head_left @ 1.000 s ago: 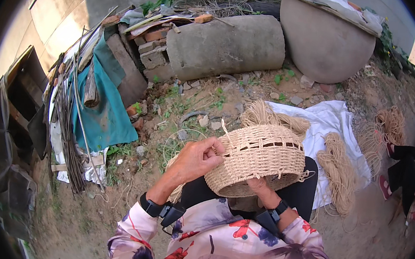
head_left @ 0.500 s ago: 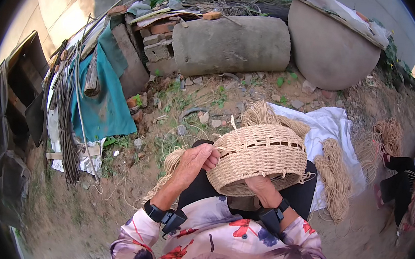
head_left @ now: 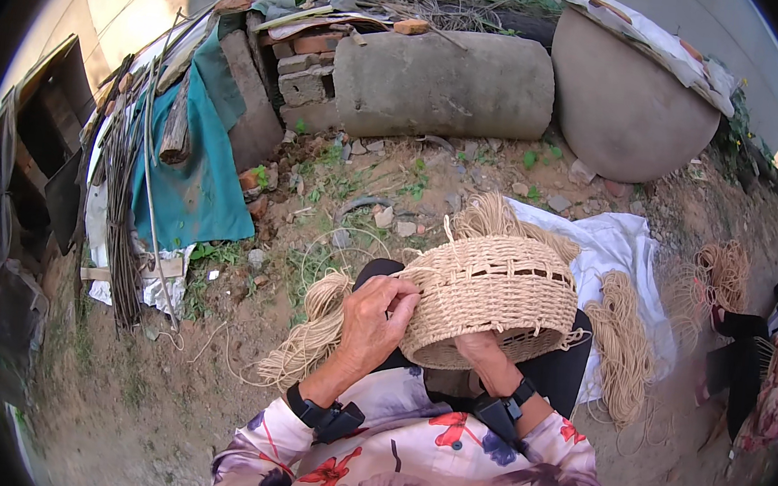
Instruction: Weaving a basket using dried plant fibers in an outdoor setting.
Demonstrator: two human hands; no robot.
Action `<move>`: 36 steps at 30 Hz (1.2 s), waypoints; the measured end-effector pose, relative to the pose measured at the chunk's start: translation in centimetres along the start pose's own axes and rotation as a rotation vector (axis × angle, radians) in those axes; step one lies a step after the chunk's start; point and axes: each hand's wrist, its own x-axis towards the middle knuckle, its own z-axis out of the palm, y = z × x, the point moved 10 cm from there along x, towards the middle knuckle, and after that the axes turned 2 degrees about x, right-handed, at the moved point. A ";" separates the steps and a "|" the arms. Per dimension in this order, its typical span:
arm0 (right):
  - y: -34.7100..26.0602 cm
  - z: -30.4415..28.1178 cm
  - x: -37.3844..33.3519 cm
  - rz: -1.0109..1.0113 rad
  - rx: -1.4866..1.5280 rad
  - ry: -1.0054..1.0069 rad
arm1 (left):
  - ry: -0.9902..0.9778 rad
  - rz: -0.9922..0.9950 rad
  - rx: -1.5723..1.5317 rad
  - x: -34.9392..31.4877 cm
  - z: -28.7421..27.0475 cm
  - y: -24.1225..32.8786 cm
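Note:
A pale woven cord basket lies tilted across my lap, its opening toward me and a band of gaps running round its side. At its left side is my left hand, thumb and fingertips pinched together close to the weave; whatever lies between them is too small to make out. My right hand reaches into the opening at the near rim, and the basket wall hides its fingers. Loose cord ends stick out at the basket's right edge. Beside my left knee rests a bundle of similar cord.
Right of my legs, a white sheet lies under a cord hank. Another cord bundle sits beyond the basket. A person is at the far right. Ahead stand a concrete cylinder, stacked bricks and a teal cloth.
My left hand has shifted slightly right and down, its back now turned more toward me. The right hand stays inside the basket, which has barely moved.

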 end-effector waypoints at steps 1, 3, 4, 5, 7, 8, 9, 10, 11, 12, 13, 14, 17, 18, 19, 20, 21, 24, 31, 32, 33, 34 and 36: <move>0.0 -0.3 0.0 -0.009 0.087 0.000 | -0.011 -0.035 -0.005 0.1 0.3 -0.4; 0.5 -0.5 -0.1 -0.022 -0.204 -0.038 | -0.003 -0.024 -0.006 0.3 0.5 -0.6; 0.6 -0.4 -0.2 -0.061 -0.301 -0.080 | -0.009 -0.037 -0.015 0.4 0.6 -0.8; 1.7 -0.6 -0.2 0.003 -0.535 -0.117 | -0.027 -0.025 -0.007 0.6 0.7 -0.7; 2.2 -0.6 0.0 -0.021 -0.641 -0.169 | -0.066 -0.026 -0.005 1.0 0.8 -0.6; 2.1 -0.5 0.2 -0.049 -0.619 -0.182 | -0.109 -0.046 -0.003 1.3 1.0 -0.6; 1.9 -0.7 0.1 -0.051 -0.479 -0.164 | -0.151 -0.081 -0.001 1.5 1.2 -0.8; 2.5 -0.9 0.2 0.045 -0.336 -0.151 | -0.203 -0.121 -0.003 1.8 1.5 -1.0; 1.3 -0.8 0.1 -0.031 -0.146 -0.131 | -0.230 -0.101 0.008 2.2 1.4 -0.6; 0.9 -0.7 -0.2 -0.020 0.013 -0.116 | -0.266 -0.086 0.015 2.6 1.5 -0.4; 0.5 -0.6 -0.3 -0.007 0.120 -0.109 | -0.301 -0.073 0.021 3.0 1.6 -0.3; 0.0 -0.6 -0.6 0.005 0.201 -0.103 | -0.343 -0.075 0.010 3.4 1.9 -0.4; -1.8 -0.4 -1.1 0.014 0.307 -0.097 | -0.447 -0.074 0.021 3.8 2.7 -0.9; -2.4 -0.5 -1.1 0.016 0.309 -0.100 | -0.463 -0.067 0.053 3.8 2.8 -1.2; -2.9 -0.5 -1.1 0.043 0.370 -0.121 | -0.471 -0.030 0.045 3.6 2.9 -1.1; -3.9 -0.9 -1.0 0.026 0.246 -0.127 | -0.457 -0.114 0.074 3.4 2.6 -2.3; -4.6 -1.0 -1.0 0.040 0.146 -0.151 | -0.438 -0.162 0.068 2.9 2.1 -3.1; -7.0 -1.3 -1.4 0.112 -0.009 -0.318 | -0.456 -0.283 0.002 1.2 1.9 -4.8; -9.6 1.3 -2.0 0.214 0.467 -0.189 | -0.445 -0.376 -0.193 0.3 3.5 -5.6; -9.8 1.5 -1.9 0.192 0.484 -0.172 | -0.433 -0.361 -0.247 0.7 3.7 -5.3; -9.8 1.5 -1.7 0.173 0.495 -0.150 | -0.434 -0.384 -0.283 1.1 4.1 -5.5; -10.0 1.4 -1.6 0.137 0.513 -0.134 | -0.432 -0.429 -0.319 1.2 4.4 -5.9; -9.9 1.5 -1.1 0.121 0.565 -0.150 | -0.284 -0.305 -0.149 2.6 3.0 -5.5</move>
